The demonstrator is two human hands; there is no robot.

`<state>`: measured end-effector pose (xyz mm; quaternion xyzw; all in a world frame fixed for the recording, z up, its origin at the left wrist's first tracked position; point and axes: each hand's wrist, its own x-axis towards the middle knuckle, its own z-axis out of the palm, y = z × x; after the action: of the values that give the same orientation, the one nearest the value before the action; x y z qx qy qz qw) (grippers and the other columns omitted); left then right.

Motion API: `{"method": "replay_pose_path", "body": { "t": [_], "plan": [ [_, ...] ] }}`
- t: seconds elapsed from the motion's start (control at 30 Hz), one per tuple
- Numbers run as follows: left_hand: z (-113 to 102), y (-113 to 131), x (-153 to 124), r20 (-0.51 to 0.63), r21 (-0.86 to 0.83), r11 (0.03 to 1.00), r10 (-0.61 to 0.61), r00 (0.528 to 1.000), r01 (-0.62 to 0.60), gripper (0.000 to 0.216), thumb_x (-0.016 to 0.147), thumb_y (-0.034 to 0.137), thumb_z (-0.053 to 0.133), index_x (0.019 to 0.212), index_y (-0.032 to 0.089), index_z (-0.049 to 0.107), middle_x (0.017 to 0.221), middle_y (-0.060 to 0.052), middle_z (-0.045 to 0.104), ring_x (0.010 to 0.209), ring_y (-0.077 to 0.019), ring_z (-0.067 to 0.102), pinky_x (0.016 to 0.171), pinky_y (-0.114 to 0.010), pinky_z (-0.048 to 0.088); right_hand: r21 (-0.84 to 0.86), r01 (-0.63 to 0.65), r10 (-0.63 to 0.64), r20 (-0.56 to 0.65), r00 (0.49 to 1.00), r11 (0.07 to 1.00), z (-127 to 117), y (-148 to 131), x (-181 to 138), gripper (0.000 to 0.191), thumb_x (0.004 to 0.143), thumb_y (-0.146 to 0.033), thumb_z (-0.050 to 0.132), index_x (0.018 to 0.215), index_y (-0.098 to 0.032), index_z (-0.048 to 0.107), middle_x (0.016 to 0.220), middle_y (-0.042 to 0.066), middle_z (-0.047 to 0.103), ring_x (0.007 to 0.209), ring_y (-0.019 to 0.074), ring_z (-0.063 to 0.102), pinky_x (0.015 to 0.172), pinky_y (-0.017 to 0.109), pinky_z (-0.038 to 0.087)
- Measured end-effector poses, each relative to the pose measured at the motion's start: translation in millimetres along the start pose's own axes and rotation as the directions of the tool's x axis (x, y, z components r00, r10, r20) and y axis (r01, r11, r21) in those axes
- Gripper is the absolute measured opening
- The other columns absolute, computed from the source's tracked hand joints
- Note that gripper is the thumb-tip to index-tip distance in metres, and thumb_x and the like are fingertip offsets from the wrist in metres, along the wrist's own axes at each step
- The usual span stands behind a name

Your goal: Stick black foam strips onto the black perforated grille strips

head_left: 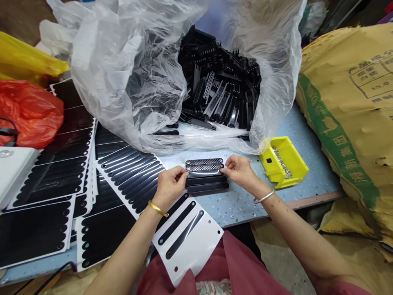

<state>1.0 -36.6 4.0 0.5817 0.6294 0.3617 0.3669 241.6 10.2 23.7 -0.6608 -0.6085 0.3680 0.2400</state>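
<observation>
clear plastic bag (279, 78), top cut off: heaped black parts (221, 94), lower layers hidden. yellow bin (294, 159), at bag's near right corner: small metal pieces (283, 163), shapes indistinct. glossy black strip (204, 173), before bag: between the hands, left hand (172, 184) and right hand (241, 171) pinching opposite ends; fingertips partly cover them.

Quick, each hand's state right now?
Left hand: closed, fingertips pinching one end of a glossy black strip.
Right hand: closed, fingertips pinching the strip's other end.
</observation>
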Motion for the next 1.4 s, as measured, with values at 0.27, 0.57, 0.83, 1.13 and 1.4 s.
{"method": "replay_pose_path", "body": {
  "t": [0.27,0.57,0.83,1.13,1.4],
  "plan": [
    [0,-1,1,0.010,0.000,1.000,0.012,1.000,-0.012,0.022,0.080,0.032,0.057,0.067,0.018,0.065,0.055,0.001,0.060,0.054,-0.0136,0.056,0.054,-0.024,0.040,0.018,0.038,-0.038,0.000,0.999,0.999,1,6,2,0.018,0.061,-0.024,0.071,0.062,-0.020,0.054,0.046,-0.005,0.054,0.043,0.0114,0.049,0.043,0.023,0.035],
    [-1,6,-2,-0.010,0.028,1.000,0.009,1.000,-0.009,0.023,0.079,0.033,0.057,0.065,0.017,0.066,0.056,0.000,0.061,0.055,-0.0139,0.055,0.055,-0.025,0.040,0.243,-0.098,0.105,-0.018,0.994,0.965,-8,14,-13,0.041,0.073,-0.057,0.063,0.068,-0.016,0.060,0.058,0.005,0.065,0.041,0.0126,0.055,0.037,0.023,0.039],
    [-3,9,-3,-0.013,0.098,0.995,0.039,0.999,-0.038,0.025,0.082,0.032,0.053,0.066,0.018,0.066,0.055,0.001,0.062,0.055,-0.0136,0.056,0.057,-0.025,0.041,0.163,0.011,-0.001,-0.056,0.998,0.987,9,11,-20,0.031,0.066,-0.045,0.070,0.058,-0.016,0.065,0.045,0.001,0.056,0.042,0.0123,0.048,0.041,0.024,0.036],
    [6,39,-33,-0.050,0.401,0.804,0.498,0.866,-0.440,0.025,0.087,0.014,0.045,0.097,0.015,0.067,0.087,-0.011,0.073,0.085,-0.0230,0.068,0.080,-0.035,0.052,-0.118,0.187,-0.197,-0.081,0.977,0.975,7,10,-17,0.031,0.073,-0.033,0.055,0.045,-0.020,0.055,0.042,0.001,0.052,0.046,0.0126,0.045,0.047,0.025,0.031],
    [61,54,-39,0.362,0.343,0.635,0.591,0.721,-0.692,0.051,0.088,0.020,0.048,0.134,-0.001,0.045,0.138,-0.027,0.052,0.134,-0.0328,0.045,0.112,-0.049,0.039,-0.190,0.242,-0.258,-0.061,0.964,0.951,8,10,-19,0.032,0.078,-0.032,0.052,0.048,-0.019,0.056,0.048,0.003,0.058,0.049,0.0137,0.047,0.051,0.026,0.035]
  ]
}}
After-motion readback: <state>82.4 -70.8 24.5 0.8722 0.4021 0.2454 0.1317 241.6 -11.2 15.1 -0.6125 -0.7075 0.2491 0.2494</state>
